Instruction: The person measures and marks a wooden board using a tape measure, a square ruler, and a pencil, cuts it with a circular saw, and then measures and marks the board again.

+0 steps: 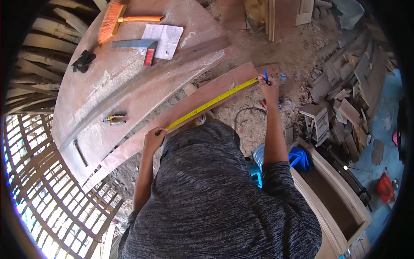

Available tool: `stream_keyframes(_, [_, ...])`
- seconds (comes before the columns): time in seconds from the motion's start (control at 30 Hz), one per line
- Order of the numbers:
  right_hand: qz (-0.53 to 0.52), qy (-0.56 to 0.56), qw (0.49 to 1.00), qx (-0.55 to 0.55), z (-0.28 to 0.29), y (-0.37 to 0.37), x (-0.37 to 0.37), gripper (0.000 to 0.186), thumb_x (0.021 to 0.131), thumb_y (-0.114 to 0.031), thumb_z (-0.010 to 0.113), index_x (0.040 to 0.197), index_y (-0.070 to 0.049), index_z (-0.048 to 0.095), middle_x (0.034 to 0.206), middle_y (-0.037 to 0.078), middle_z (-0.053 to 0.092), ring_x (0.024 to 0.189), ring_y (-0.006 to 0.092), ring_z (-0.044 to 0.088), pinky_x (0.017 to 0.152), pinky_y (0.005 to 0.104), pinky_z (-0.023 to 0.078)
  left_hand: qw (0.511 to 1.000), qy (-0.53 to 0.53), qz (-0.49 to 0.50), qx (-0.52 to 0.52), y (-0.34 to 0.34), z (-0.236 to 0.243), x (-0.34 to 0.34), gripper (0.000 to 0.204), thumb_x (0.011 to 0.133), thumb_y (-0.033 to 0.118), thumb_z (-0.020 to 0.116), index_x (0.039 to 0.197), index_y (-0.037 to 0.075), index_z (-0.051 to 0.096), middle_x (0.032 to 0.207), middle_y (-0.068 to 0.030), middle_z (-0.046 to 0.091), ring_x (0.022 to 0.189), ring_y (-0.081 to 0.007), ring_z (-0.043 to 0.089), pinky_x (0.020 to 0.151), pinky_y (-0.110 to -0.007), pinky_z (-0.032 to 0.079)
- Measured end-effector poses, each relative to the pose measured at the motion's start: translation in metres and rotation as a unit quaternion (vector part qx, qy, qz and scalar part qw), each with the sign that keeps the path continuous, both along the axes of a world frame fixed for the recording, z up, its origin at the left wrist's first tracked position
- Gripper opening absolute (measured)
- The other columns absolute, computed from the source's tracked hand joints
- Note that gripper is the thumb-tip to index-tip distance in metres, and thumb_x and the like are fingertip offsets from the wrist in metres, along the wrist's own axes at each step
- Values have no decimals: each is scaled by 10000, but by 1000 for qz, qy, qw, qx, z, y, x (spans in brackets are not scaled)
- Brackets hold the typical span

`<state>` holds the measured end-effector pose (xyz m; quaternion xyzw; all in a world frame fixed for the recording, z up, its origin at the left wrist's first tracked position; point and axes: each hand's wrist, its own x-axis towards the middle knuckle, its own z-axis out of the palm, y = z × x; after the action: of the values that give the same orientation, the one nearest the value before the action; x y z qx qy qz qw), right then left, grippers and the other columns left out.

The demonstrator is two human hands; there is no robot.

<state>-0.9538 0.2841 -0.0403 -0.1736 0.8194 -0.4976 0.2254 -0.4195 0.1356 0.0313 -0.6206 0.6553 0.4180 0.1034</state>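
A yellow tape measure (211,103) is stretched along a long, narrow reddish wooden board (226,78). My left hand (154,139) is closed on its near left end; whether the case is inside the fist is hidden. At the far right end of the tape, near the end of the board, my right hand (270,91) is closed with a blue pen (265,76) sticking up from its fingers. The fingertips of that hand touch the tape or lie right beside it.
A dusty wooden sheet (142,90) holds an orange brush (111,23), a try square (133,44), paper (172,36), pliers (114,118) and a hammer-like tool (79,153). Wood scraps (345,112) are heaped at right, near a long wooden frame (327,194).
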Motion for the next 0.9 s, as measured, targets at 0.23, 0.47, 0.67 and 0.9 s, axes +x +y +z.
stream_keyframes(0.23, [68,123,961,237,-7,11,-29,323,998,-384,704,1154,-126,820,993,165,780,922,302,729,837,420,542,995,-42,5,-85,-10,10,90,367,884,454,778,1008,112,822,946,-136,795,910,-293,772,838,-425,593])
stream_keyframes(0.47, [39,113,965,232,-36,11,-46,361,990,-337,750,1197,-43,786,1081,90,788,998,201,716,917,359,537,976,-108,97,-163,7,33,255,369,840,474,821,942,120,827,873,-110,793,830,-298,772,793,-437,598])
stream_keyframes(0.67, [37,76,986,142,-57,-13,-53,344,995,-341,752,1190,-57,765,1048,49,757,950,175,710,821,344,553,965,-41,134,-221,21,-15,349,342,836,428,838,907,95,812,843,-115,783,806,-295,764,761,-439,594])
stream_keyframes(0.9, [-22,-3,996,92,-65,-14,-91,317,986,-422,722,1047,-119,795,792,35,698,635,160,629,574,321,492,970,-85,153,-172,33,-49,351,390,828,506,829,949,135,820,899,-91,792,859,-298,764,795,-445,587])
